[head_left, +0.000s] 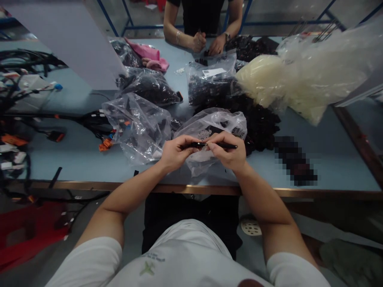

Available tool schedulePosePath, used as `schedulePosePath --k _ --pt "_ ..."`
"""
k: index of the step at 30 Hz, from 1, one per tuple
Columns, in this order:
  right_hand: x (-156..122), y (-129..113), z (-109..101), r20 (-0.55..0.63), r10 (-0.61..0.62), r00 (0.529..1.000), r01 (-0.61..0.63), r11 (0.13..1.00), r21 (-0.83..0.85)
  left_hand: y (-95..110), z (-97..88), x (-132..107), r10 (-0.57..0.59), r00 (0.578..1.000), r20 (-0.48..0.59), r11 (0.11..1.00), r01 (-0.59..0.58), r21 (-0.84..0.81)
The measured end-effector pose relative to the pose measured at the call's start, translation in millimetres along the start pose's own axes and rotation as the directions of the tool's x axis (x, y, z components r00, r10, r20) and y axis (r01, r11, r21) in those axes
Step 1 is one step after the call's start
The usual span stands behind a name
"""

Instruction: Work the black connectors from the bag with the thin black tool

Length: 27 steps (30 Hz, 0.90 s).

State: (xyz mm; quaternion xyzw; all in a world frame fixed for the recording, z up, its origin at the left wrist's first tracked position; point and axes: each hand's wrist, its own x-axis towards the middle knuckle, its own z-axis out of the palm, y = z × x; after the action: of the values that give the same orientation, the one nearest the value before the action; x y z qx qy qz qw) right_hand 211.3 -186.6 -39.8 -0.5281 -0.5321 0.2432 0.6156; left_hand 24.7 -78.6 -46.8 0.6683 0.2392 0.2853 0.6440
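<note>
My left hand (176, 152) is closed, pinching a small black part (196, 144) between thumb and fingers; its exact kind is too small to make out. In my right hand (231, 150) is a thin black pen-like tool (229, 146), its tip meeting the black part between the two hands. Just beyond and below the fingers lies an open clear plastic bag (194, 162) with small whitish pieces (204, 134) in it. A heap of small black parts (263, 125) spreads to the right of the bag.
Another crumpled clear bag (140, 127) lies left, beside orange connectors (105, 144) and black cable bundles (89, 119). Filled bags (149, 85) stand farther back. A large bag of yellowish material (266, 75) is at right. Across the table, a co-worker's hands (206, 43) handle small black parts.
</note>
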Motion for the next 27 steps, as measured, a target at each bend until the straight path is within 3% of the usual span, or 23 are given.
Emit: schedulePosePath --k 6,21,27 --pt "-1.3 0.3 0.2 -0.019 -0.001 1.0 0.003 0.998 0.068 0.1 0.2 -0.4 0.002 1.0 0.003 1.0 -0.002 -0.016" --pt "0.3 -5.3 1.4 -0.007 -0.018 1.0 0.018 1.0 0.012 -1.8 -0.1 -0.7 0.017 1.0 -0.003 0.999 -0.017 0.037" --pt "-1.3 -3.4 2.8 -0.006 -0.038 0.999 0.038 0.999 0.0 -0.5 -0.6 -1.9 0.06 0.998 -0.002 0.989 -0.059 0.138"
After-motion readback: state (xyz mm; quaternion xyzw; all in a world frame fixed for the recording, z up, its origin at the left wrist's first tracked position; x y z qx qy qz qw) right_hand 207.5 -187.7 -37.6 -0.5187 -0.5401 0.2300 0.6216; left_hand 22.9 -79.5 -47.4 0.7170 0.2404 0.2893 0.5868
